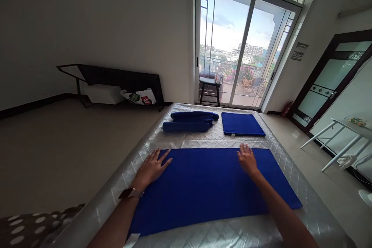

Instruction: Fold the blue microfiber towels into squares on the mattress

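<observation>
A blue cloth (203, 186) lies spread flat across the mattress (197, 140), with a white tag at its near left corner. My left hand (152, 166) rests on its far left corner, fingers spread, a dark band around the wrist. Toward the far right edge, my right hand (247, 159) lies flat on the cloth with fingers stretched out. Beyond the cloth sit several rolled blue cloths (186, 126) on the left and a folded blue cloth (242, 124) on the right, with a small white tag on its near edge.
A dark bench (116, 75) stands along the left wall with a white box (104, 95) under it. Sliding glass doors (223, 46) are at the far end. On the right is a white-legged table (348, 128). A brown dotted cloth (29, 226) lies at lower left.
</observation>
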The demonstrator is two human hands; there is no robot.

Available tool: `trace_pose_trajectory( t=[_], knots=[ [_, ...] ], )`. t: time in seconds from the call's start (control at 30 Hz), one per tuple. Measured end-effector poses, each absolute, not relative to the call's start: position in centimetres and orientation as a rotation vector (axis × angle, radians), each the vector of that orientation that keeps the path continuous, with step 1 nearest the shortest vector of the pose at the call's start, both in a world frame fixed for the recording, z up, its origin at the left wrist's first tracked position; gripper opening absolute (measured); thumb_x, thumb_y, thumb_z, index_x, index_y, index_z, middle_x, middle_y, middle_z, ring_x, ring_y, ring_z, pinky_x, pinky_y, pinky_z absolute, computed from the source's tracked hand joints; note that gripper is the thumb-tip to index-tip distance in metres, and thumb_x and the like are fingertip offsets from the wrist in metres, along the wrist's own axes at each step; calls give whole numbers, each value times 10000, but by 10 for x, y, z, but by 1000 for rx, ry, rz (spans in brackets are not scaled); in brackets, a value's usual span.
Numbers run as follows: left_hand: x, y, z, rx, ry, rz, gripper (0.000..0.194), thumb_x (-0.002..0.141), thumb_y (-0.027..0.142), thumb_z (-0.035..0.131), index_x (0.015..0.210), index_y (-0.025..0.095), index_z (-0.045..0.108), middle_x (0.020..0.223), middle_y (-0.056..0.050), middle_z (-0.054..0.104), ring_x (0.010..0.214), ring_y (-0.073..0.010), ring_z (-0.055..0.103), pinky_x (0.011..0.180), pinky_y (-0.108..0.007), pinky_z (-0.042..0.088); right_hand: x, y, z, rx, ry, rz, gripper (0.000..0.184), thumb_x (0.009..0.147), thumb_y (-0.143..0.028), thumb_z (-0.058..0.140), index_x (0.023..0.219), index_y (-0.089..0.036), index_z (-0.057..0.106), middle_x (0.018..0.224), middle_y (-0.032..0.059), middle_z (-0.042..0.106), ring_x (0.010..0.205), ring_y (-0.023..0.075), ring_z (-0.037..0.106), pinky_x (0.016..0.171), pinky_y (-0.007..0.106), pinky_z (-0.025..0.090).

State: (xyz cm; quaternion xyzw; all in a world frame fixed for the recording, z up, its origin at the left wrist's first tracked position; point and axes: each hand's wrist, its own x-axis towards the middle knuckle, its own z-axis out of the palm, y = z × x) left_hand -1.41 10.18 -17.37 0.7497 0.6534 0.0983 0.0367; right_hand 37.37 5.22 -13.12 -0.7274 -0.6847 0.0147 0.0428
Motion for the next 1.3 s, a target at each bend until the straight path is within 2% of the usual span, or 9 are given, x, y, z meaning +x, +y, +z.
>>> trace_pose_trajectory(
  t=[0.13,0.37,0.47,0.57,0.67,0.77,0.9,1.13,1.3],
  knots=[
    [-14,102,-173,2317,1999,318,719,955,647,289,1555,258,360,1636,-114,348,1505,-341,299,1195,-519,253,333,45,-128,-1910,-2295,176,602,1054,-507,208,1602,-265,263,1664,23,252,1546,194,164,1252,404,127],
    [-13,99,-166,2317,2009,207,707,970,610,280,1571,240,320,1636,-125,345,1522,-314,266,1212,-487,230,366,53,-138,-2050,-2255,255,602,1045,-552,215,1596,-315,263,1673,4,238,1549,198,151,1251,439,102],
    [-14,99,-168,2333,2008,214,690,974,593,281,1571,248,321,1633,-113,354,1522,-313,266,1209,-491,237,436,50,-135,-2360,-2009,45,523,1031,-546,374,1515,-356,423,1628,28,361,1478,233,333,1219,470,235],
    [-14,99,-170,2318,2016,240,697,973,611,259,1571,258,320,1641,-113,336,1517,-323,275,1199,-510,251,492,41,-127,-2511,-1835,-58,450,969,-445,606,1358,-223,565,1423,102,550,1229,270,574,1039,525,477],
    [-14,99,-171,2317,2017,247,716,969,626,249,1573,247,311,1647,-132,316,1512,-336,285,1192,-522,258,525,32,-118,-2575,-1748,-98,389,963,-395,633,1292,-192,590,1307,91,605,1100,237,630,929,469,554],
    [-14,100,-170,2320,2014,222,710,971,612,263,1575,241,305,1646,-132,319,1511,-332,286,1198,-511,250,533,26,-111,-2620,-1675,-136,451,977,-433,594,1375,-227,552,1459,108,518,1270,284,543,1071,551,443],
    [-14,100,-168,2316,2024,199,711,971,613,274,1574,239,312,1642,-135,328,1511,-326,290,1202,-501,250,478,16,-111,-2492,-1800,-92,580,1063,-442,248,1602,-228,256,1678,82,221,1544,249,165,1241,508,117],
    [-12,98,-164,2334,2024,180,710,976,605,259,1578,231,302,1636,-150,333,1513,-325,288,1202,-512,250,306,-34,-133,-1722,-2387,312,654,1047,-540,212,1615,-218,189,1663,40,205,1548,197,151,1258,424,141],
    [-16,100,-167,2357,1989,178,701,975,596,281,1574,234,315,1633,-153,340,1512,-339,283,1192,-518,260,339,-55,-136,-1869,-2349,380,691,1035,-573,210,1613,-194,183,1666,48,175,1552,207,131,1264,442,108]
  ],
)
